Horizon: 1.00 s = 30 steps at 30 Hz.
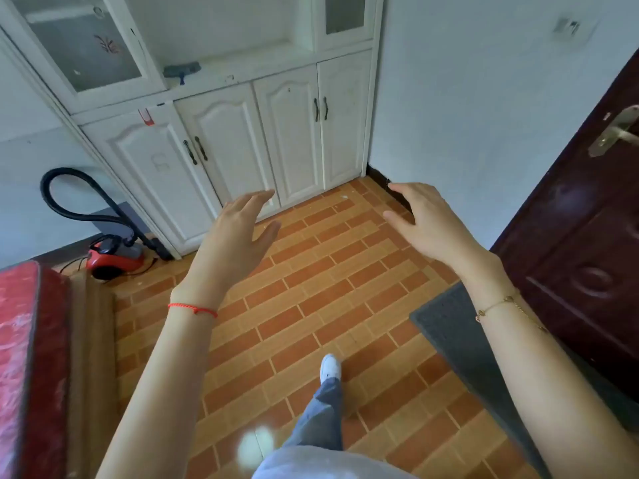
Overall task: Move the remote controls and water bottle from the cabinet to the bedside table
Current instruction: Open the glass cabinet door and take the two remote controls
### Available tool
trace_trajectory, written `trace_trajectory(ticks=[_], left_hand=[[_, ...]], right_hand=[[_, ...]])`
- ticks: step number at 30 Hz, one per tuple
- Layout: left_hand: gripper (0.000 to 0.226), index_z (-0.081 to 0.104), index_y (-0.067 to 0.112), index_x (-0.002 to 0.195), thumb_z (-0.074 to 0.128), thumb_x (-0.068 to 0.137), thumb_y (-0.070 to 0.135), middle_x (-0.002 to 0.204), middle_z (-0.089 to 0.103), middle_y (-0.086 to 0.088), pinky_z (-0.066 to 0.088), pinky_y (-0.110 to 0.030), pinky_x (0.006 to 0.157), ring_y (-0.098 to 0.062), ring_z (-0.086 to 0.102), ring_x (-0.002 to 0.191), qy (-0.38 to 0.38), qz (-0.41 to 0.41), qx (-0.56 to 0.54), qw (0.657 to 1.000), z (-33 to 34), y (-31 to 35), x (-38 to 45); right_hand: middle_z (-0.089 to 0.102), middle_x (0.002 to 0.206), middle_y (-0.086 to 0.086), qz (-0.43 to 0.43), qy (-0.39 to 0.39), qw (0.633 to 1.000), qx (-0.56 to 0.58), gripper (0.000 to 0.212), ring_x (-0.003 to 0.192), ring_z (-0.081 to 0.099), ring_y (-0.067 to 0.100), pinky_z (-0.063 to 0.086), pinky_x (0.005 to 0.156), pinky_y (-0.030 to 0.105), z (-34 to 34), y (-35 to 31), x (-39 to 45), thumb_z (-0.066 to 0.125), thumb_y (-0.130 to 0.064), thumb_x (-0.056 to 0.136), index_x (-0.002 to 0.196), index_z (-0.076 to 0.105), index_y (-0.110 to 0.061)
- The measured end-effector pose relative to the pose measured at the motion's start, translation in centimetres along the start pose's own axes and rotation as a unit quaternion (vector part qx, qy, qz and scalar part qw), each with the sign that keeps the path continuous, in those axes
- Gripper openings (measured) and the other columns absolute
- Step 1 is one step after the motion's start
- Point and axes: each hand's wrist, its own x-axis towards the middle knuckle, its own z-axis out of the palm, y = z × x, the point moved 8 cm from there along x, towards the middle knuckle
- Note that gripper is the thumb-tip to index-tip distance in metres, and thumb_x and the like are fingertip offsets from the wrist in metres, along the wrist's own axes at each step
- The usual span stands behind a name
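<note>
Both hands (238,229) (428,224) outstretched, fingers spread, toward the cabinet (242,133).

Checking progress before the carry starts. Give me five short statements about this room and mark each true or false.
1. Both hands, left hand and right hand, are empty and open. True.
2. The lower cabinet doors are open. False: all are shut.
3. A red vacuum cleaner sits on the floor left of the cabinet. True.
4. A water bottle stands on the cabinet ledge. False: only a dark grey object shows there.
5. The dark door is on the left. False: it is on the right.
</note>
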Motion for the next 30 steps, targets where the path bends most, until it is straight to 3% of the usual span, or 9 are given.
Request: trace_trajectory(ticks=[12,30], left_hand=[[0.051,0.039,0.018,0.145,0.049,0.098,0.034,0.146,0.047,-0.003,0.031,-0.047,0.115,-0.021,0.041,0.137,-0.018,-0.008,-0.012,1.0,5.1,-4.3,18.3],[0.052,0.038,0.019,0.147,0.05,0.098,0.032,0.148,0.045,-0.003,0.026,-0.041,0.118,-0.021,0.037,0.14,-0.061,0.0,-0.008,0.998,14.0,-7.5,46.5]], right_hand=[[0.045,0.146,0.003,0.028,-0.017,0.999,0.006,0.054,0.139,0.034,0.02,0.031,0.114,0.042,3.0,6.6,18.1,0.048,-0.04,0.097,0.145,0.038,-0.016],[0.041,0.148,0.002,0.063,-0.026,0.997,0.03,0.054,0.14,0.03,0.016,0.024,0.111,0.028,5.1,19.1,41.9,0.048,-0.039,0.098,0.146,0.037,-0.016]])
